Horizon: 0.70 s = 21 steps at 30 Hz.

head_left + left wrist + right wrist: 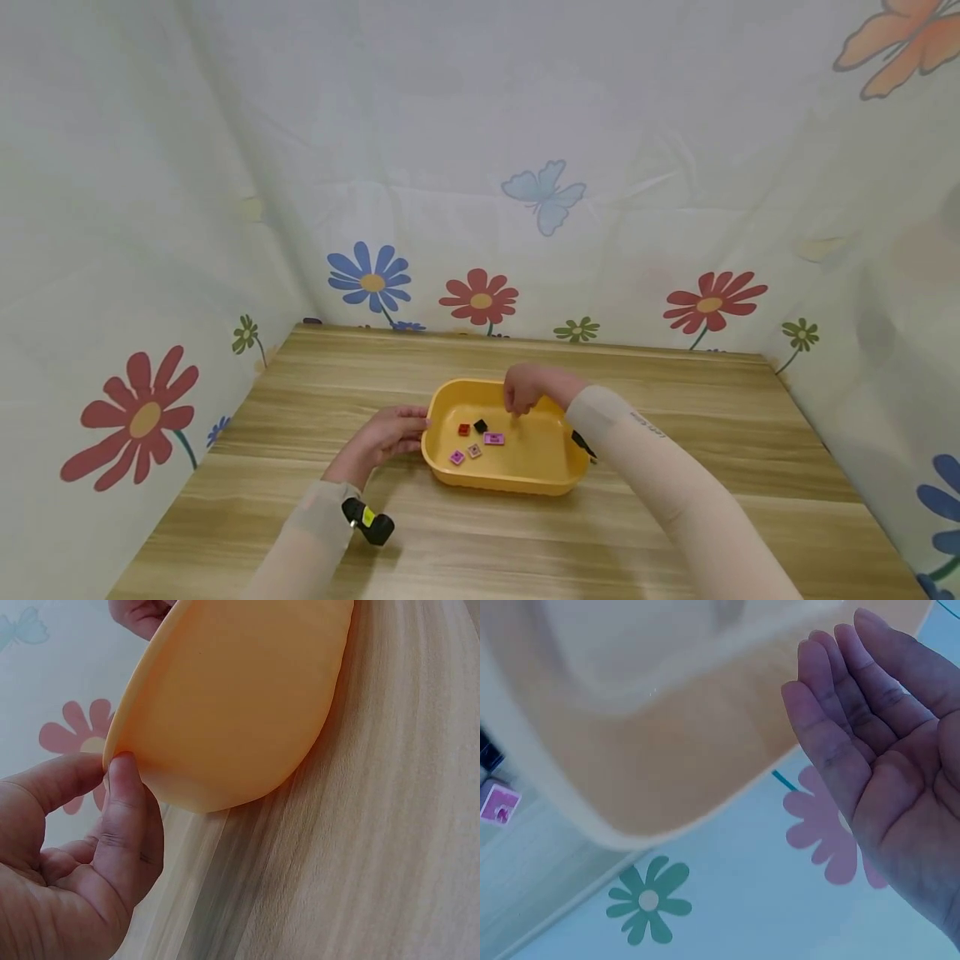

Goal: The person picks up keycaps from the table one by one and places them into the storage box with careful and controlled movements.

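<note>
A yellow plastic tray (555, 442) rests on the wooden table. My left hand (392, 432) pinches its left rim between thumb and fingers, seen close in the left wrist view. Inside the tray's left half lie several small square-edged pieces: a red one (464, 429), a black one (481, 426), a longer pink one (493, 438), a small pink one (457, 457) and a tan one (474, 451). Over the tray's far side, my right hand (523, 387) points its fingers down inside. Its fingers (821, 742) are slightly bent, with nothing visible between them and the thumb.
Outside the tray's right side, a pink-topped square piece (499, 804) and a black piece (489, 754) lie on the table, mostly hidden by my right forearm in the head view. A flower-printed curtain (600, 275) stands behind the wooden table (360, 358).
</note>
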{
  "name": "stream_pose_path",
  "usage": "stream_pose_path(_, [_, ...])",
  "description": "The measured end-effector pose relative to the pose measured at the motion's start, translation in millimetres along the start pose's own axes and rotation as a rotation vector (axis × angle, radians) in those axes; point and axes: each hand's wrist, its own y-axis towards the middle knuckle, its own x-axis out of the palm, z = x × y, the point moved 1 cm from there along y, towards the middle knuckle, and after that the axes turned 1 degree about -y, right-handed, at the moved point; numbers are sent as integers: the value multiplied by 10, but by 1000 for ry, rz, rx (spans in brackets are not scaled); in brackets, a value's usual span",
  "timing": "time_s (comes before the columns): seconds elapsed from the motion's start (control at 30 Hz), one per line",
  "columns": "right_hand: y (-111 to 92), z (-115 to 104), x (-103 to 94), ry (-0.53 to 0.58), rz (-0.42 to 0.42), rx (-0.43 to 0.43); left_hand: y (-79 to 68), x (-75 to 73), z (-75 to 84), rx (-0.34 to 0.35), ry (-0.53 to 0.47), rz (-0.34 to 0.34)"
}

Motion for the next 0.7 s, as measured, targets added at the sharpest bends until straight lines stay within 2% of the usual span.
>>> stream_pose_path(0.4, [-346,168,-140,83,78,-77,-17,-5,17,9,-2,-5])
stream_pose_path(0.7, [-584,345,-87,108,220,-154,-34,7,26,-2,6,2])
